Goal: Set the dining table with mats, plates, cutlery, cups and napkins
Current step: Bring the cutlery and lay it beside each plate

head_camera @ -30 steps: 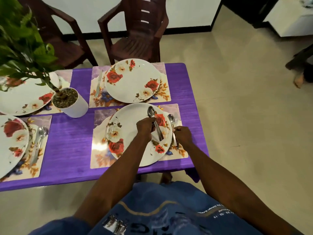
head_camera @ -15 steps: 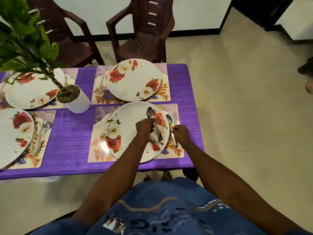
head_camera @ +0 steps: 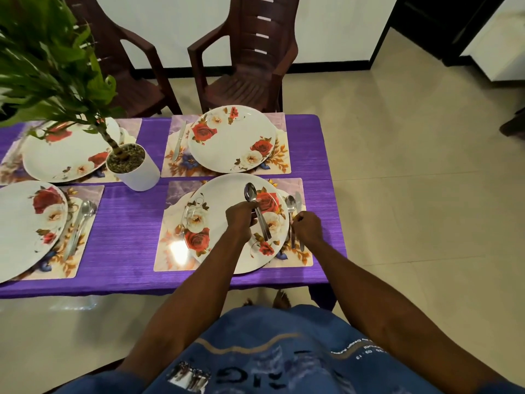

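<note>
Left hand (head_camera: 241, 220): grips a bundle of cutlery (head_camera: 257, 211) above the near plate (head_camera: 224, 223).
Right hand (head_camera: 307, 227): fingers curled on the spoon (head_camera: 291, 211) and knife (head_camera: 299, 214) lying on the mat (head_camera: 295, 257), right of the plate.
Table (head_camera: 133, 223): purple cloth, three other plates.

The worktop (head_camera: 130, 223) is covered by a purple cloth. Four floral mats are laid directly on it: near right (head_camera: 176, 240), far right (head_camera: 279, 163), near left (head_camera: 85, 220) and far left (head_camera: 127, 129). A white plant pot (head_camera: 139, 172) is set between them.
</note>
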Motion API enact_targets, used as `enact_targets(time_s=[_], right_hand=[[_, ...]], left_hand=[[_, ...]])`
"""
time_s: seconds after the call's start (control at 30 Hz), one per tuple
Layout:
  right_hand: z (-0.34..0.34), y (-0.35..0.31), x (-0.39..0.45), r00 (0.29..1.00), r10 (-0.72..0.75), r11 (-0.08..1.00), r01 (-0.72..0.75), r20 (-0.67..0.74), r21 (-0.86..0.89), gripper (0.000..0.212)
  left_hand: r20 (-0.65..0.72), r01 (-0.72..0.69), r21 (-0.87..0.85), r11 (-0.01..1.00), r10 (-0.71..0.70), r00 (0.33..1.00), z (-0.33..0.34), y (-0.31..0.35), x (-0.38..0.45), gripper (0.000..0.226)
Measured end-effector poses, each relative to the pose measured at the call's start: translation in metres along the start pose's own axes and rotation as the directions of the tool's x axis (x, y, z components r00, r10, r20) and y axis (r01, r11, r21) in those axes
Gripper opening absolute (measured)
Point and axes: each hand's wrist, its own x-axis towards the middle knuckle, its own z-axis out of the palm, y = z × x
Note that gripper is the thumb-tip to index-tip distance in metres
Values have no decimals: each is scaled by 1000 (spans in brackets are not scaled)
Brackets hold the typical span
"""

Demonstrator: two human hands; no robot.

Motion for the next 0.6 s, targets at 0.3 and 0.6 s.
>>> enact_targets(time_s=[0.3, 0.6], right_hand=[[-12, 5, -4, 988, 70, 979, -41, -140, 198, 16], [-29, 15, -6, 974, 144, 919, -67, -172, 390, 21]], left_hand=[[155, -6, 61, 998, -4, 988, 2, -10, 3, 26], [466, -49, 139, 989, -21, 885, 58, -32, -21, 11]])
